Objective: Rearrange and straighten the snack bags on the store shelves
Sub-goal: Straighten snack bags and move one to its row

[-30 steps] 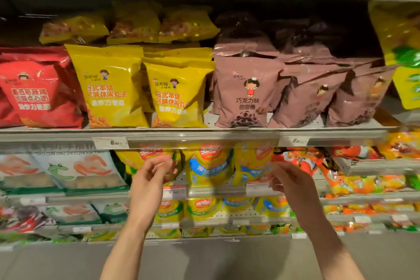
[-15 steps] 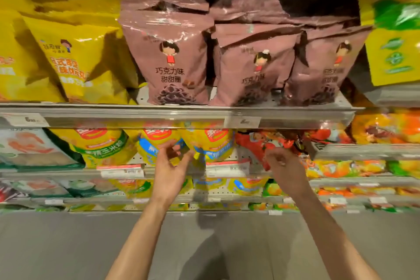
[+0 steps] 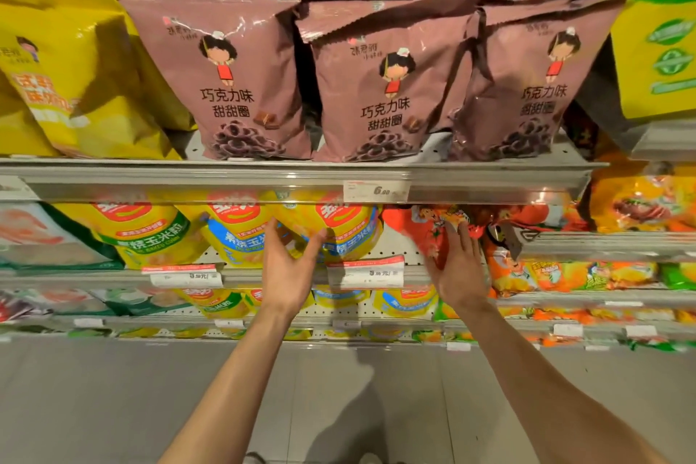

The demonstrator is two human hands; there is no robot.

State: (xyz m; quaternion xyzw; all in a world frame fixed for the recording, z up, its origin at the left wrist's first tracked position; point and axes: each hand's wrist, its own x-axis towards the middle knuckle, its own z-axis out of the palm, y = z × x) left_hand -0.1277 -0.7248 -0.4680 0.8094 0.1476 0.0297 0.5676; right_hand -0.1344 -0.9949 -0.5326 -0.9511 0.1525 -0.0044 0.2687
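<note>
Left hand [image 3: 288,267]: fingers spread, thumb and fingertips touching yellow corn-snack bag [image 3: 350,226]. Right hand [image 3: 454,267]: fingers straight, pressing red snack bag [image 3: 425,230]. Brown chocolate-ring bags [image 3: 380,87] shelved above.

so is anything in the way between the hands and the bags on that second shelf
Nothing visible. The left hand already has its fingers on a yellow corn bag, and the right hand rests against the red bag. The price tags hang on the shelf edge below the bags, beside the hands, not blocking them.
</note>
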